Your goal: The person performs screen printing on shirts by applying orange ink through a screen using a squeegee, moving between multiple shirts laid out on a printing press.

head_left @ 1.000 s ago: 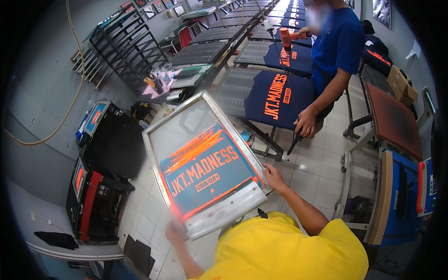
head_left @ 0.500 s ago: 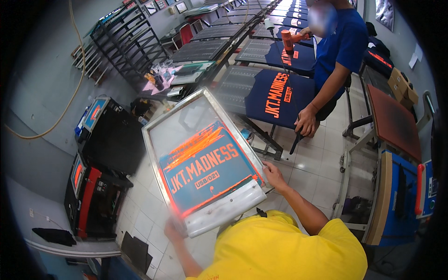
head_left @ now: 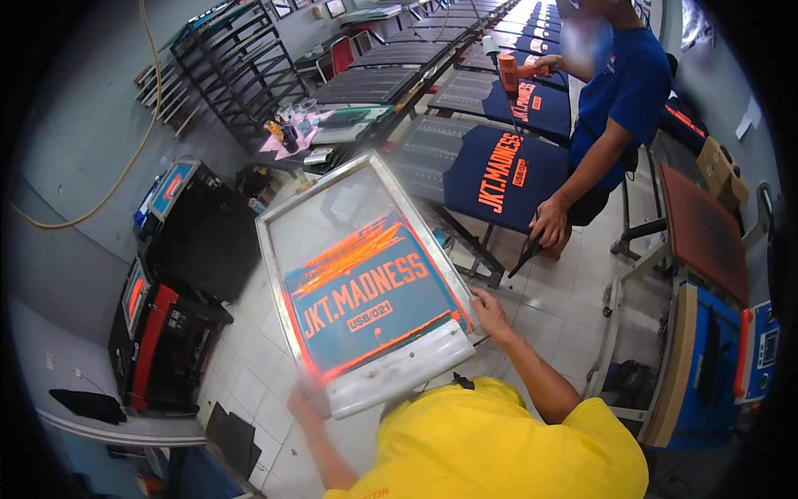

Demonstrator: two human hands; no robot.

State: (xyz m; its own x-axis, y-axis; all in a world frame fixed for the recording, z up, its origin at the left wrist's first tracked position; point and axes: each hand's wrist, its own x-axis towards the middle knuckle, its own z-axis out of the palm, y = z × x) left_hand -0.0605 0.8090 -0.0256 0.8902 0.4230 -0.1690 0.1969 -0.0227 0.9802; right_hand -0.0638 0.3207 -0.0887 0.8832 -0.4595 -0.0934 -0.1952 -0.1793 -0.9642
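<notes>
A screen-printing frame (head_left: 451, 274) with a metal rim is held up tilted in front of me. Its blue-green mesh carries a lettered stencil, and bright orange ink (head_left: 353, 256) is smeared across the far half. A pale squeegee (head_left: 407, 366) lies across the near end, with orange ink along its edge. My right hand (head_left: 490, 316) grips the right side of the rim near the squeegee's end. At the near left corner my left hand (head_left: 308, 402) is closed on the rim; it is somewhat blurred and its fingertips are partly hidden.
Beyond the frame, a long row of print boards carries dark printed fabric pieces (head_left: 465, 190). A person in blue (head_left: 628, 91) stands at right with an orange heat gun (head_left: 509, 73). Black cabinets (head_left: 195, 241) stand left; a heat press (head_left: 706, 229) is right.
My view has shifted slightly, so the surroundings sit a little differently. The frame stays in both my hands at nearly the same tilt. The co-worker still holds the heat gun over the fabric.
</notes>
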